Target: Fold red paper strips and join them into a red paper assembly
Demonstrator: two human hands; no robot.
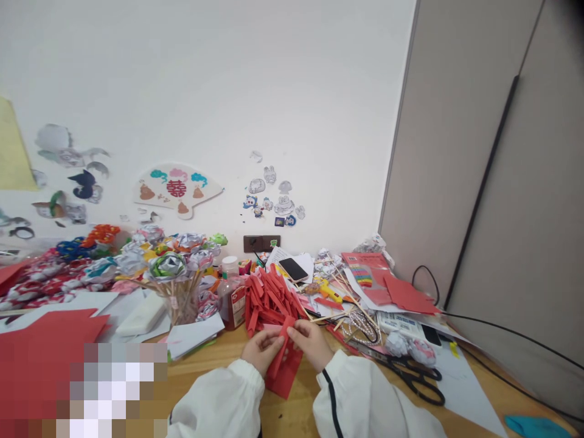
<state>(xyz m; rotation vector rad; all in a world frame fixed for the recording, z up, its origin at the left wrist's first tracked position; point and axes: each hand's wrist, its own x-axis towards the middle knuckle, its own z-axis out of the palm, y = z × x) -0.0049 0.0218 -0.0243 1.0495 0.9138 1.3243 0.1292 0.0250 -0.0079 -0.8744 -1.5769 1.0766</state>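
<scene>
Near the front edge of the wooden table (219, 365), both hands meet over a folded red paper piece (286, 372). The left hand (262, 350) pinches its left side with the fingers curled closed on it. The right hand (311, 344) grips the upper right part, thumb and fingers pressed onto the paper. The piece stands tilted between them, its lower end resting on the table just in front of the white sleeves.

Just beyond the hands lies a pile of folded red paper strips (269, 298), and a smartphone (293, 269) lies on white papers behind it. To the left of the pile stand a red-labelled bottle (230, 301) and a jar of paper flowers on sticks (179, 286). Black scissors (416, 378) lie to the right of the hands, near the right sleeve. Large red sheets (50, 337) cover the near left of the table.
</scene>
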